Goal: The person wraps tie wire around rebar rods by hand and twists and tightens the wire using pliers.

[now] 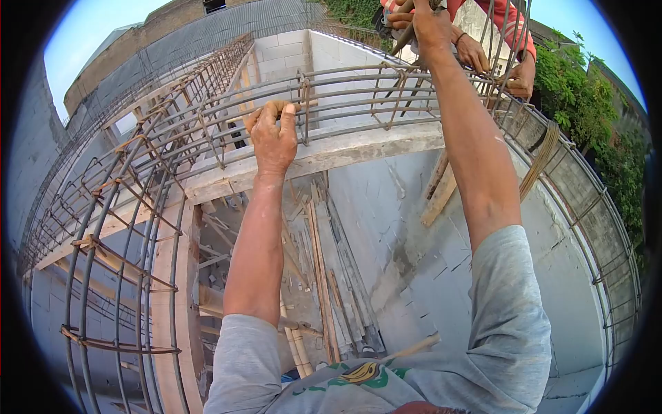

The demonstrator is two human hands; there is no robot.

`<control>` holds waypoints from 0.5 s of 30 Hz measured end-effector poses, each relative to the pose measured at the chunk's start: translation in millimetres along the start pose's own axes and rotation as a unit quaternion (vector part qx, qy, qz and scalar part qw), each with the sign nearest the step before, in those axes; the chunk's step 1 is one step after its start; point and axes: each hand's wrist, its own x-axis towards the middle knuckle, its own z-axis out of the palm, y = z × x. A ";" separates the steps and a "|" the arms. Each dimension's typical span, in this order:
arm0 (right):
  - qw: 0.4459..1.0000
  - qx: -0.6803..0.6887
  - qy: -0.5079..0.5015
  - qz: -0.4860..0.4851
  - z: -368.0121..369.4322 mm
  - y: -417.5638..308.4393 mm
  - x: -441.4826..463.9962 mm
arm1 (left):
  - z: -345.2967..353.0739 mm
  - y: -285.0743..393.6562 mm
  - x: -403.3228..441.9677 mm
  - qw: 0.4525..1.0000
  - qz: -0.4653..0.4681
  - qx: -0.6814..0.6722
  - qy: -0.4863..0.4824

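My left hand (274,134) is closed, fingers curled, at the long bars of a rebar cage (345,131); what it grips, if anything, is hidden. A thin light-brown stick (307,104) shows just right of its fingers. My right arm reaches far forward, and my right hand (432,31) is closed around a dark bar-like tool (404,40), its kind unclear. Close by, another person's hands (472,52) work at upright rebar rods (509,41) at the cage's right end. That person wears a red sleeve (520,27).
Wooden formwork (324,157) runs under the cage. A second rebar cage (127,276) stretches down the left. Far below lie several planks (324,269) between block walls. A bundle of tie wire (540,160) hangs at the right wall (586,186). Trees (579,96) stand beyond.
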 end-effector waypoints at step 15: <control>0.796 -0.568 -0.181 0.105 45.4 55.4 -44.3 | -2.1 0.6 5.3 0.994 -0.049 -0.096 0.006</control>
